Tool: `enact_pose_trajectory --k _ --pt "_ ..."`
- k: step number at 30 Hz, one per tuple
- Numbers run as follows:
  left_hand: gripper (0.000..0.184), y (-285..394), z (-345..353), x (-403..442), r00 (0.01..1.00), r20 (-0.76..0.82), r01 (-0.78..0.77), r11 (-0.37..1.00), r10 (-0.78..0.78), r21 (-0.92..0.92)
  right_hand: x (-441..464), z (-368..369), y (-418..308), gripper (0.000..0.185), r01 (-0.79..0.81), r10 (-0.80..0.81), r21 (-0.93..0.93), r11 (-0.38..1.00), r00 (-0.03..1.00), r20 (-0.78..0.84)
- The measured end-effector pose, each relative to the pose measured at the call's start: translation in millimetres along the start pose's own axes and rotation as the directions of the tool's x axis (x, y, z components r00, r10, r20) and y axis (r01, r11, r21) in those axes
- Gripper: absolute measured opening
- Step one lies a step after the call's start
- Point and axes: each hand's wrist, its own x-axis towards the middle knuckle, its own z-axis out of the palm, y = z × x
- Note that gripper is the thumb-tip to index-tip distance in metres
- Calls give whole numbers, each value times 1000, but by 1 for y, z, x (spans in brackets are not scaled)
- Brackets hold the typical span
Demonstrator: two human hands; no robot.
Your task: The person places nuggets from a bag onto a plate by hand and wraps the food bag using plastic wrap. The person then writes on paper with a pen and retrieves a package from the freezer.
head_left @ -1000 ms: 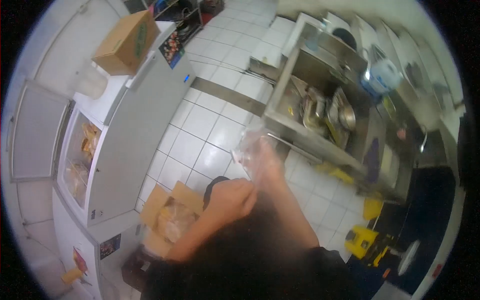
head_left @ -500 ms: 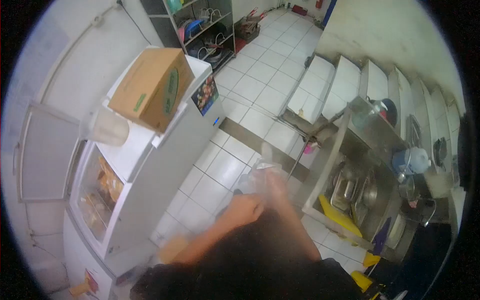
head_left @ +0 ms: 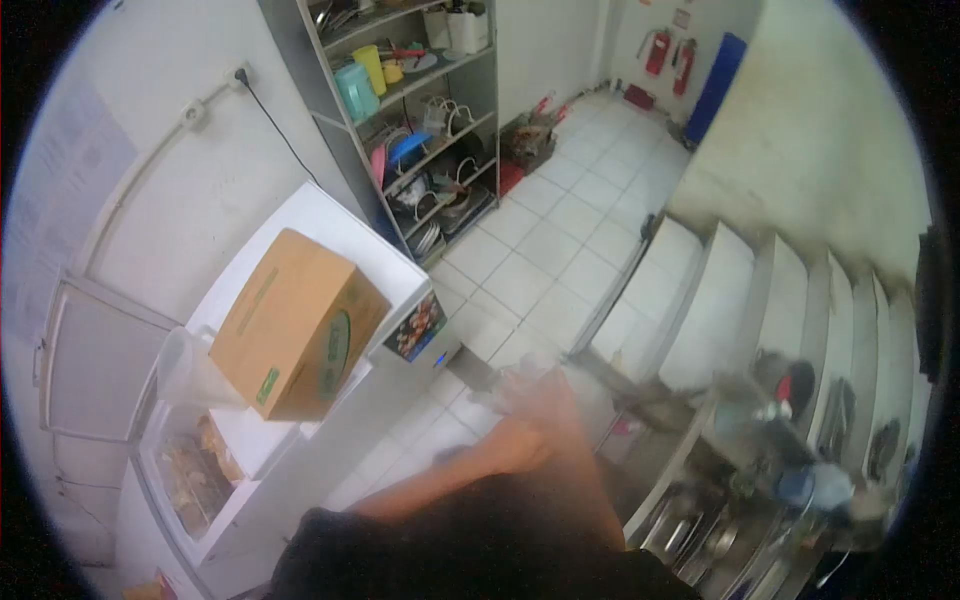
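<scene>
Some clear plastic (head_left: 592,398) is surrounding the right hand (head_left: 548,400), between the freezer (head_left: 335,215) and the sink (head_left: 672,462). It is spreading mostly sideways, blur hiding its long axis. The left hand (head_left: 515,446) is curling beside the right; whether either is pinching it, I cannot tell.
</scene>
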Motion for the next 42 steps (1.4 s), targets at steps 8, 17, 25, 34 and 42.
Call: enact_pose_trajectory --k 8,17,25,34,42 --pt "19 -93 -81 146 980 -187 40 990 -66 -137 132 24 137 109 -173 -131 -366 -915 982 -136" --pt "23 -251 -172 277 977 -126 147 971 -172 -189 313 21 267 105 -197 -164 134 -971 960 225" --pt "17 -355 -275 355 913 -381 111 988 -143 -104 466 122 339 89 -244 -502 -750 -615 854 133" --pt "15 -480 -325 413 729 -554 419 902 -403 -105 673 173 357 68 -355 -368 867 -350 903 221" --pt "15 -607 -391 376 -59 -740 689 509 -670 -516 773 255 384 54 -502 -620 773 -388 763 184"
